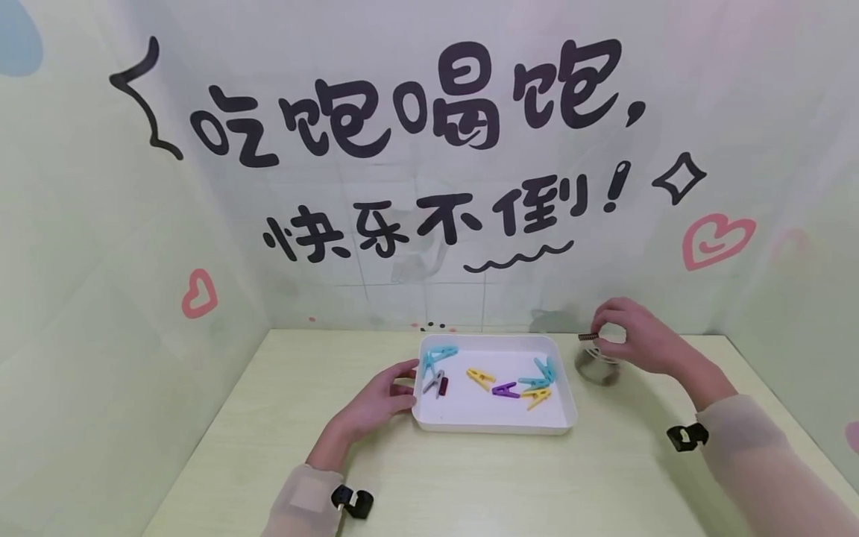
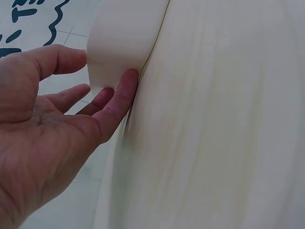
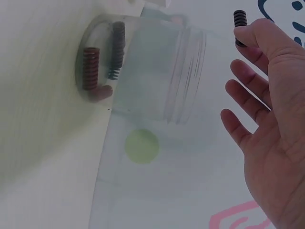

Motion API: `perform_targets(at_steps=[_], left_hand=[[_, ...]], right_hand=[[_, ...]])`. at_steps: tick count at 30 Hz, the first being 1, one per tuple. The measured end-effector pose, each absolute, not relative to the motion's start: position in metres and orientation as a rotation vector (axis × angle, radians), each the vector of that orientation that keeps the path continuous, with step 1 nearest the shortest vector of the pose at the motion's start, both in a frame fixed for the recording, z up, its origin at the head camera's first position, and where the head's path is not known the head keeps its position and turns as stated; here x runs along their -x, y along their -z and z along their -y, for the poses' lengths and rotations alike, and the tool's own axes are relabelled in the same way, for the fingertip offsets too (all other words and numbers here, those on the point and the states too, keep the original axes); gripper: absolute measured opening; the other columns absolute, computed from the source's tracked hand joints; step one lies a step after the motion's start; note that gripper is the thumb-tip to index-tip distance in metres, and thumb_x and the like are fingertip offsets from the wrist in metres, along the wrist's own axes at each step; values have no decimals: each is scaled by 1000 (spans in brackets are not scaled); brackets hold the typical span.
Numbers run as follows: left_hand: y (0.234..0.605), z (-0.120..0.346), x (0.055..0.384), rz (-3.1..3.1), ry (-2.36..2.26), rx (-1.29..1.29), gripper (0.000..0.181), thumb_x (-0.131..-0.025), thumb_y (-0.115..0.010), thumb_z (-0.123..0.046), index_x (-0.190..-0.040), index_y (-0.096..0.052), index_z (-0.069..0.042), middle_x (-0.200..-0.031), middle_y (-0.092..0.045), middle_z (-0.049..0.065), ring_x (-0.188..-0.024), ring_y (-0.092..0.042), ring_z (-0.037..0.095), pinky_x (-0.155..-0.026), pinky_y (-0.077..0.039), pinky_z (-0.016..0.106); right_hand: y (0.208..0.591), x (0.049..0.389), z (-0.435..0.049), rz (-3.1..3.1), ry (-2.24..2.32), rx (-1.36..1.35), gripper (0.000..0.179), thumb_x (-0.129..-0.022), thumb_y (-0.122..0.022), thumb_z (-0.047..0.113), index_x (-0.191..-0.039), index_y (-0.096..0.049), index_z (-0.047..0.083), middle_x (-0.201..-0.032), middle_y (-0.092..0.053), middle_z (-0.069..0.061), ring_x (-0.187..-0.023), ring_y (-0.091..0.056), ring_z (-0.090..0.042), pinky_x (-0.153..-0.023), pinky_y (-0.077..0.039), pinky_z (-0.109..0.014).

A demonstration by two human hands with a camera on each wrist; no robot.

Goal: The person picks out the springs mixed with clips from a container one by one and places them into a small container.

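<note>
In the head view, my left hand (image 1: 379,403) is at the left side of a white tray (image 1: 496,429). Its spread fingers touch the outer wall, also seen on the tray (image 2: 126,33) in the left wrist view. My right hand (image 1: 634,339) pinches a dark coil spring (image 3: 240,21) between thumb and index finger, the other fingers extended. Beneath it stands a clear jar (image 3: 147,71). Inside, at its bottom, lie a reddish-brown spring (image 3: 91,69), a dark spring (image 3: 117,50) and another reddish piece (image 3: 101,92).
Several small clips lie in the tray: teal (image 1: 439,352), grey (image 1: 432,382), yellow (image 1: 479,378) and purple (image 1: 505,390) among them. A small dark red piece (image 1: 444,385) sits by the grey clip. A printed backdrop (image 1: 416,164) rises behind the pale table (image 1: 470,485).
</note>
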State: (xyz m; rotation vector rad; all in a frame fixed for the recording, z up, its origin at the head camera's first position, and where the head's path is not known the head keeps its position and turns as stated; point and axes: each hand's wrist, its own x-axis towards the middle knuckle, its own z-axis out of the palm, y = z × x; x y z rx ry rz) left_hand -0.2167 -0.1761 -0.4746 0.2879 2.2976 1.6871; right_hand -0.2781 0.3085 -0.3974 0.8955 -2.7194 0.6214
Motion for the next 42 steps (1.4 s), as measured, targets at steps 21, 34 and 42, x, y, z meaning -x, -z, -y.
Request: perform_targets(at_steps=[21,34,42], left_hand=[[475,179,218,-2310,-1657,-296,68,-101,-64,-1,-164,-38,-6,-153,-48,17,-123,-59,31,-98,-59,38],[473,177,216,-2308,-1675,-293,67,-101,-64,0,-163,-39,-4,-152,-49,17,-122,-60,32,-98,-59,40],[473,177,216,-2299,-1684,-304,67,-101,-64,1,-163,-38,-4,-151,-49,18,-123,-60,32,-98,-59,39]], right_hand=[[426,281,-335,2725,-741,-708,49,-95,-81,22,-134,-61,0,-140,-54,-26,-131,-44,-50,-105,-38,-72],[405,286,-294,2660,-680,-856,53,-90,-86,20,-135,-64,4,-140,-59,-19,-133,-46,-44,-109,-40,-69],[391,288,-265,2647,-596,-986,47,-89,-87,21,-132,-69,10,-140,-59,-18,-133,-48,-43,-108,-43,-66]])
